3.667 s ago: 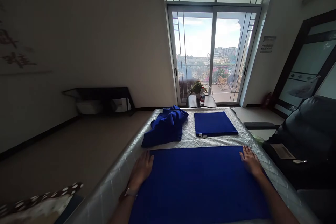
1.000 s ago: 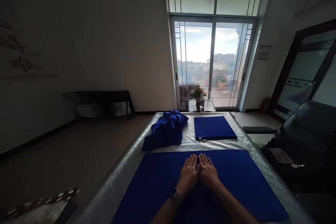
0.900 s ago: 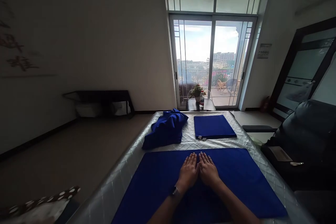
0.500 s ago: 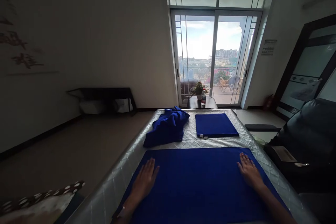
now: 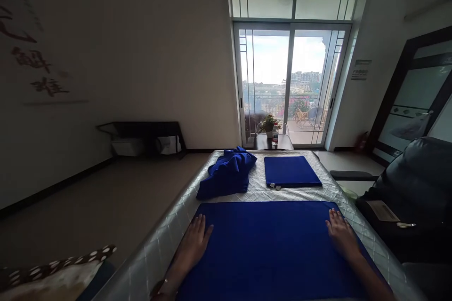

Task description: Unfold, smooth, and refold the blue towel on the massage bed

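A large blue cloth [image 5: 268, 249] lies spread flat across the near part of a silvery quilted mattress [image 5: 257, 194]. My left hand [image 5: 195, 240] rests flat near its left edge, fingers stretched out and thumb apart. Near the right edge, my right hand [image 5: 341, 234] lies palm down with its fingers extended. Beyond the spread cloth sit a crumpled blue cloth [image 5: 228, 174] on the left and a neatly folded blue cloth [image 5: 292, 170] on the right, with small white tags on its near edge.
A small dark table [image 5: 263, 141] with a potted plant [image 5: 268, 124] and a bottle [image 5: 275, 135] stands past the mattress, before glass sliding doors [image 5: 264, 75]. On the right is a black chair [image 5: 420, 183]. A patterned pillow [image 5: 52, 275] lies at lower left.
My right hand has slid slightly right across the cloth. My left hand stays nearly in place. The view has tilted up a little.
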A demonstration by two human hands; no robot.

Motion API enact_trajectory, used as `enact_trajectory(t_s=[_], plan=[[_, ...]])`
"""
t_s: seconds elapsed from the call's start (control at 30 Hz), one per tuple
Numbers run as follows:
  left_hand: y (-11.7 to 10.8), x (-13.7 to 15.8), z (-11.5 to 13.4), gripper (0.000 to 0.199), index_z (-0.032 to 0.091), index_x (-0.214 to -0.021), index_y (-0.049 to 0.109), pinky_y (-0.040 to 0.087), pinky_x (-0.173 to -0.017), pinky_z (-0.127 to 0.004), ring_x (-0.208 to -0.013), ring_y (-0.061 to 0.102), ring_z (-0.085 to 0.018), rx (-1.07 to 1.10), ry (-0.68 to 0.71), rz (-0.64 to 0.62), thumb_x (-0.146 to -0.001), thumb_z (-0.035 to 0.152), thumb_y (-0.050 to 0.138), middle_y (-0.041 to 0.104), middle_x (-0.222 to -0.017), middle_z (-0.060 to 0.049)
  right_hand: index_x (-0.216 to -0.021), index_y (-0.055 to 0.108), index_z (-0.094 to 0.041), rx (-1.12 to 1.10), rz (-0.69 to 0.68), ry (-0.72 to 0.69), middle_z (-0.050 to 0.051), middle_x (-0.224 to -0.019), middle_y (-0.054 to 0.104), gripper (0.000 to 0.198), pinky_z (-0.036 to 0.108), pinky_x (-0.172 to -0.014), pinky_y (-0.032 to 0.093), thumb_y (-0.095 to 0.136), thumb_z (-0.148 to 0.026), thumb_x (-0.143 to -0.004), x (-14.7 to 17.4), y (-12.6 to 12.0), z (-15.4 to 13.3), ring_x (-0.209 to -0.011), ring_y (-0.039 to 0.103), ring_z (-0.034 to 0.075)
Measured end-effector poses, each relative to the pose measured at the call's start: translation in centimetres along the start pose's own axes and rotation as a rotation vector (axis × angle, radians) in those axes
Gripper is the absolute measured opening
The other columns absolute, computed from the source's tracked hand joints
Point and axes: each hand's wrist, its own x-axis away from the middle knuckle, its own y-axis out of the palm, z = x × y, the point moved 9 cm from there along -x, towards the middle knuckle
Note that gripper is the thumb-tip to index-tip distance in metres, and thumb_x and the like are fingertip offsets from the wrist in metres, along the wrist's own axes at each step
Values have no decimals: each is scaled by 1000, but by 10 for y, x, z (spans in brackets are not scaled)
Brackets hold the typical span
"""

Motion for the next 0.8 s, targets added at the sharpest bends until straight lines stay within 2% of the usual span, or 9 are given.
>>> enact_trajectory(t_s=[0.03,0.1,0.17,0.23,0.33,0.4,0.47,0.67,0.8], plan=[[1,-1,19,76,6,-155,40,33,-123,-47,-151,36,-30,5,18,-35,-104,59,23,40,-162,-17,-152,45,-3,3,-52,-29,18,-163,38,65,41,-125,24,20,-30,-99,1,1,-17,-155,27,25],[4,-1,72,73,6,-157,36,29,-125,-46,-154,30,-27,17,120,-94,-106,56,20,35,-165,-16,-155,40,-5,-35,-122,-158,15,-164,36,64,43,-128,20,22,-31,-100,8,2,-67,-155,26,25],[6,3,136,69,11,-157,38,31,-125,-47,-153,31,-27,37,276,-115,-107,55,19,37,-164,-14,-157,38,-8,-117,-162,-299,12,-165,34,63,43,-128,20,24,-34,-101,20,1,-126,-156,24,24],[9,10,191,67,15,-158,38,35,-124,-47,-153,32,-26,66,390,-105,-107,55,19,38,-164,-13,-158,35,-11,-176,-215,-378,10,-167,31,63,42,-128,19,24,-38,-103,34,5,-175,-156,22,22],[22,22,240,64,15,-158,36,39,-122,-49,-152,35,-27,122,510,-92,-108,53,24,39,-163,-14,-160,31,-12,-208,-311,-447,8,-168,27,63,42,-129,18,23,-40,-103,51,18,-217,-157,20,22],[29,28,251,61,17,-158,36,41,-120,-52,-151,36,-27,150,547,-74,-108,50,26,41,-162,-14,-160,30,-12,-212,-348,-449,8,-168,26,63,43,-129,18,22,-40,-103,57,26,-223,-157,19,23],[33,30,251,60,18,-159,35,41,-119,-53,-151,37,-28,162,550,-64,-108,50,26,42,-161,-14,-160,29,-12,-216,-356,-431,8,-168,26,64,43,-129,18,20,-41,-104,57,30,-220,-157,19,23],[30,30,247,66,15,-159,33,38,-122,-51,-153,32,-27,158,501,-140,-107,55,24,37,-164,-13,-160,26,-12,-226,-375,-417,8,-168,23,66,42,-129,15,16,-45,-105,58,27,-216,-157,16,21],[25,32,231,68,17,-161,30,35,-124,-49,-153,31,-27,133,487,-182,-106,58,25,35,-165,-12,-160,27,-12,-209,-380,-392,7,-168,24,67,42,-129,15,18,-48,-104,57,24,-201,-157,17,20]])
